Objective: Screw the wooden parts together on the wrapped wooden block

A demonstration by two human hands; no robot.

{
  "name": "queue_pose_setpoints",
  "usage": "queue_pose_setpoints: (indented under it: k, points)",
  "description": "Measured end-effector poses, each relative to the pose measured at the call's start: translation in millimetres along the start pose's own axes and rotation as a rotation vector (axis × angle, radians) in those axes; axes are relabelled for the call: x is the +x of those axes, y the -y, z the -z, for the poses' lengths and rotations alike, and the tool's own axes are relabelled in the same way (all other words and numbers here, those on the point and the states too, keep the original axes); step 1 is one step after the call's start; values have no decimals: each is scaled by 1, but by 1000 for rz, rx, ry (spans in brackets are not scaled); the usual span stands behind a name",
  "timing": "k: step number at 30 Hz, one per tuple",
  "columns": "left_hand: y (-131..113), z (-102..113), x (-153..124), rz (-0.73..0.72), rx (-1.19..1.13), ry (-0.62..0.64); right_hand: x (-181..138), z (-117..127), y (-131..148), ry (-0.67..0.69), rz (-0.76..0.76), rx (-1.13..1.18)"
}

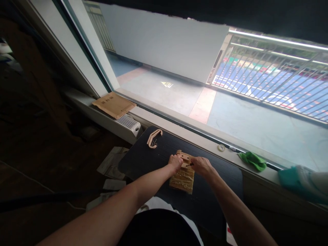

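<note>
A small light wooden piece with holes (185, 158) rests on a dark tabletop (159, 153) by the window. My left hand (175, 162) is closed on its left end. My right hand (202, 166) is pinched on a thin dark pin-like thing at the piece's right side; I cannot make out what it is. Just below both hands lies a flat wooden sheet with cut-out parts (182, 180). A curved wooden part (154, 138) lies apart at the table's far left.
A brown cardboard envelope (114, 104) lies on a radiator (128, 122) to the left. On the window sill sit a tape roll (221, 147), a green cloth (253, 161) and a teal bundle (294, 179). Papers (111, 163) lie on the floor at the left.
</note>
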State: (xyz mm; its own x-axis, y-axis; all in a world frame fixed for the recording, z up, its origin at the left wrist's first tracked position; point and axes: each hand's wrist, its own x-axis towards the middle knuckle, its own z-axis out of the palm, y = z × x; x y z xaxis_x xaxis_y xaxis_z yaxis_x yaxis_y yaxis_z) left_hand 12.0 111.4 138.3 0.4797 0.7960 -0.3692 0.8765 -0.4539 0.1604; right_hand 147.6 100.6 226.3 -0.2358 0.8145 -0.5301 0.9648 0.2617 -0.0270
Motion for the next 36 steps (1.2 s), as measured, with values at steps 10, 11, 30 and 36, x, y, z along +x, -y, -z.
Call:
queue_pose_setpoints:
  k: [10, 11, 30, 36]
  points:
    - [1, -2, 0, -11, -8, 0, 6, -3, 3, 11, -11, 36]
    - [1, -2, 0, -12, -7, -2, 6, -4, 2, 8, -19, 39]
    - [1, -3, 2, -15, 2, 9, 6, -8, 5, 8, -24, 70]
    - [1, -3, 1, -14, 6, -4, 1, -1, 3, 0, -18, 43]
